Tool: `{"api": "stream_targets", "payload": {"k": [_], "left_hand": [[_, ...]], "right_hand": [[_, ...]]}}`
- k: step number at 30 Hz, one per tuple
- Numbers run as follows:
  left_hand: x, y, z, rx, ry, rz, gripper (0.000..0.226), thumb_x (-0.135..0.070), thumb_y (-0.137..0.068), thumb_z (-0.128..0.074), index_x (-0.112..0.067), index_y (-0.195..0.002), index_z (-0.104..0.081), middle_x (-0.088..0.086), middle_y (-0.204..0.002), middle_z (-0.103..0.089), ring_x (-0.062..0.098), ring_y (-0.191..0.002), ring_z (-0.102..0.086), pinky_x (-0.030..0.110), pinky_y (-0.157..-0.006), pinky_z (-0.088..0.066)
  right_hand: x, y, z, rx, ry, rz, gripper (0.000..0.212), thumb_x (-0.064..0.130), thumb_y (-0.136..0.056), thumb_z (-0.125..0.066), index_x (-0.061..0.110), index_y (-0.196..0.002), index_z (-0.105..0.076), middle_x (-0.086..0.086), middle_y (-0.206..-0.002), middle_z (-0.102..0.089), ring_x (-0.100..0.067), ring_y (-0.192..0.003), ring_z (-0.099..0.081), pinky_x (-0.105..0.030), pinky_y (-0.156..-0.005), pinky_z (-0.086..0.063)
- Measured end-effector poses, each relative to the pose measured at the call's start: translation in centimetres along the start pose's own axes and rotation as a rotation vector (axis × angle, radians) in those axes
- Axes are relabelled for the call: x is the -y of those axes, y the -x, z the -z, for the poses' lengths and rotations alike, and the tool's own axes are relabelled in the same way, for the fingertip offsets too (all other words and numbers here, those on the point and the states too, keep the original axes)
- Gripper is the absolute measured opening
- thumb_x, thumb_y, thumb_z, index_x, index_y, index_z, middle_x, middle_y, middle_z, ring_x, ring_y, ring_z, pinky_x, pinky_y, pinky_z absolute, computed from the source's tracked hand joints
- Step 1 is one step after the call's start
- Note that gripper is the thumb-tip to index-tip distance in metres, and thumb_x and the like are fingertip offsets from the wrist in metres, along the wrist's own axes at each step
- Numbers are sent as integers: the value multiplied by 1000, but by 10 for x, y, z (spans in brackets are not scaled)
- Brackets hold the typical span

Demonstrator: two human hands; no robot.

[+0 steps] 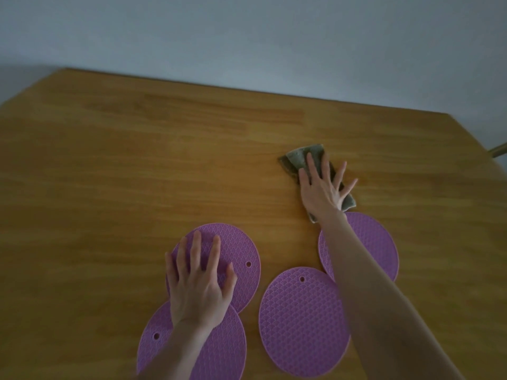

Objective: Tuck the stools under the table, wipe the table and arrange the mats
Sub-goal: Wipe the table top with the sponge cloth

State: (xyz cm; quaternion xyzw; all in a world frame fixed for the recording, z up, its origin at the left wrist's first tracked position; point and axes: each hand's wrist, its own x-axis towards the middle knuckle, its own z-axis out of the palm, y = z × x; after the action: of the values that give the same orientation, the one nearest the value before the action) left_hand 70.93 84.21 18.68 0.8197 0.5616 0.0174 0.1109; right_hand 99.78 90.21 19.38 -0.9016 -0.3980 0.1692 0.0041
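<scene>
Several round purple silicone mats lie near the front of the wooden table [109, 165]. My left hand [199, 283] rests flat, fingers spread, on one mat [241, 253], which overlaps another mat [219, 352] nearer me. A third mat [299, 322] lies in the middle, partly over a fourth mat [375, 242] under my right forearm. My right hand [321, 187] presses flat with spread fingers on a grey-green cloth [296, 157] on the table, just beyond the fourth mat.
A pale wall runs behind the table's far edge [247, 90]. A thin metal bar [498, 150], perhaps part of a stool or chair, shows past the table's right edge. No stools are clearly in view.
</scene>
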Motion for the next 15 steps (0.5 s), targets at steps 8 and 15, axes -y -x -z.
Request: {"api": "stream_targets", "payload": {"k": [8, 15], "left_hand": [[1, 1, 1, 3, 4, -3, 62, -53, -87, -33, -19, -137, -50, 16, -146, -38, 38, -135, -26, 55, -110, -15], [0, 1, 0, -1, 4, 3, 62, -52, -86, -34, -19, -137, -50, 15, -146, -38, 37, -136, -26, 55, -112, -14]], "right_hand": [[2, -3, -3, 10, -87, -66, 53, 53, -98, -10, 44, -148, 3, 9, -158, 17, -31, -140, 28, -60, -105, 21], [-43, -30, 17, -3, -139, -298, 55, 55, -97, -9, 42, -149, 5, 7, -158, 20, -35, -139, 29, -65, -106, 18]]}}
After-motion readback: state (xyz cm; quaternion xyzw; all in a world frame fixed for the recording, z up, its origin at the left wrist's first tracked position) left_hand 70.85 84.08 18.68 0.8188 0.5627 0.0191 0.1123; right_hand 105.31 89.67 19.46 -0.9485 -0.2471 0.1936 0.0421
